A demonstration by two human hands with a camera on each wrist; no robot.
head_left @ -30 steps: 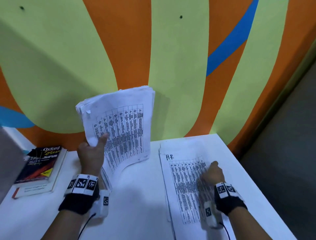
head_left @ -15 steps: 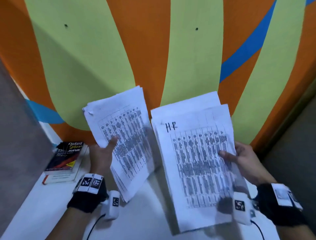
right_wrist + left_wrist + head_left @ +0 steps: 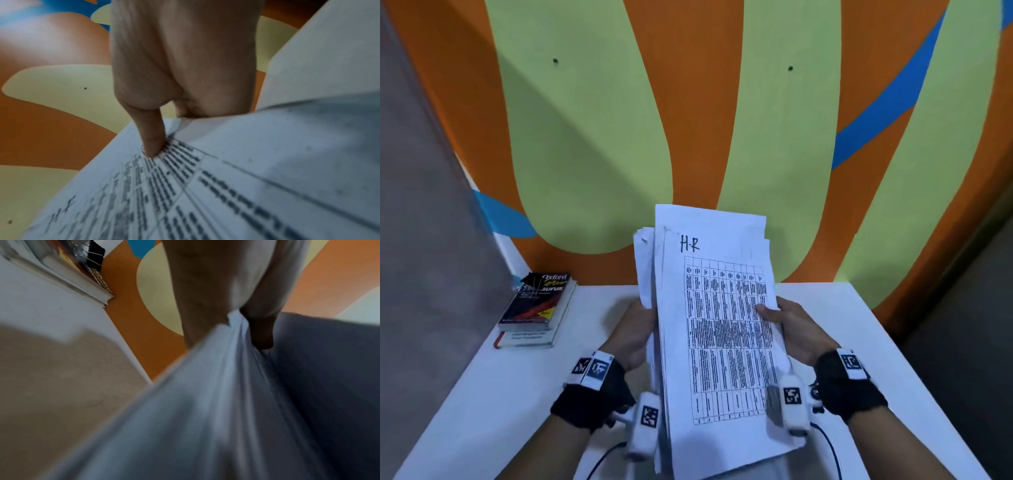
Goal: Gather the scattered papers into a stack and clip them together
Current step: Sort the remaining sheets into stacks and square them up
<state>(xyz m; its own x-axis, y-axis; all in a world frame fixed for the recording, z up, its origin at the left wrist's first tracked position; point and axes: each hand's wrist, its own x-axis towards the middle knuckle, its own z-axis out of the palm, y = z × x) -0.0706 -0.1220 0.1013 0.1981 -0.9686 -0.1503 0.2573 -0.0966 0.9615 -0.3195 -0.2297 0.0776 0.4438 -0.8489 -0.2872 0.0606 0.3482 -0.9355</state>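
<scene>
One thick stack of printed papers [image 3: 719, 329], its top sheet marked "H.R" above a table of text, stands nearly upright over the white table [image 3: 859, 329]. My left hand [image 3: 647, 318] grips the stack's left edge, fingers behind it. In the left wrist view the papers [image 3: 205, 402] bunch between thumb and fingers of the left hand [image 3: 238, 318]. My right hand [image 3: 770, 313] holds the right edge, thumb on the print. In the right wrist view the right hand's thumb [image 3: 152, 142] presses the top sheet [image 3: 216, 186]. A black binder clip [image 3: 530, 279] lies on the books.
Two stacked books [image 3: 534, 308], the top one an Oxford thesaurus, lie at the table's back left; they show as books [image 3: 61, 272] with the clip [image 3: 95, 254] in the left wrist view. A painted wall [image 3: 688, 120] stands right behind. A grey panel [image 3: 421, 240] is at left.
The right hand lifted its sheets off the table. Both hands then brought their two bundles together into a single stack held at the middle.
</scene>
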